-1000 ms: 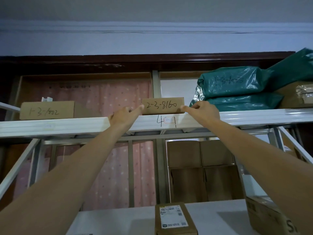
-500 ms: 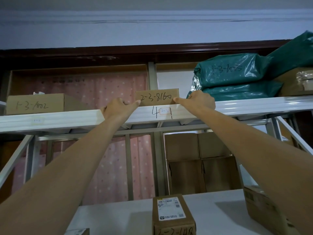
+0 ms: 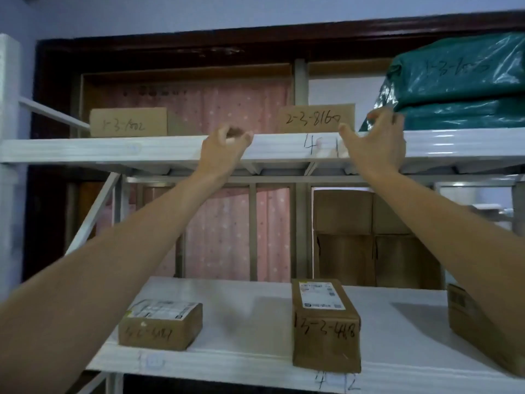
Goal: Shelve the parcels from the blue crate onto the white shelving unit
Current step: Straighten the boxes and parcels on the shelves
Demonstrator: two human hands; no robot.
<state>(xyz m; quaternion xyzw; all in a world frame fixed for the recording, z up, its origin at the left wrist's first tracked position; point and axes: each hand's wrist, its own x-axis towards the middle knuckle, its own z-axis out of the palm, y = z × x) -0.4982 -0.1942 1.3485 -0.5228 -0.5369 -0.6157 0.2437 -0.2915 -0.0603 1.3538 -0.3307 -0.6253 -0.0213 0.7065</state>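
A small cardboard parcel marked 2-3-8160 (image 3: 316, 118) stands on the top shelf of the white shelving unit (image 3: 99, 150), near its front edge. My left hand (image 3: 224, 150) hangs in front of the shelf edge, left of the parcel and apart from it, fingers loosely curled and empty. My right hand (image 3: 375, 143) is just right of the parcel, fingers spread, not gripping it. The blue crate is out of view.
On the top shelf sit a box marked 1-3-1002 (image 3: 128, 122) at left and stacked green plastic bags (image 3: 460, 89) at right. The lower shelf (image 3: 255, 308) holds a flat box (image 3: 162, 325), an upright box (image 3: 325, 322) and another box (image 3: 477, 325) at right.
Both hands have let go of the 2-3-8160 parcel and drawn back from it toward me. The view has tilted down, showing the lower shelf.
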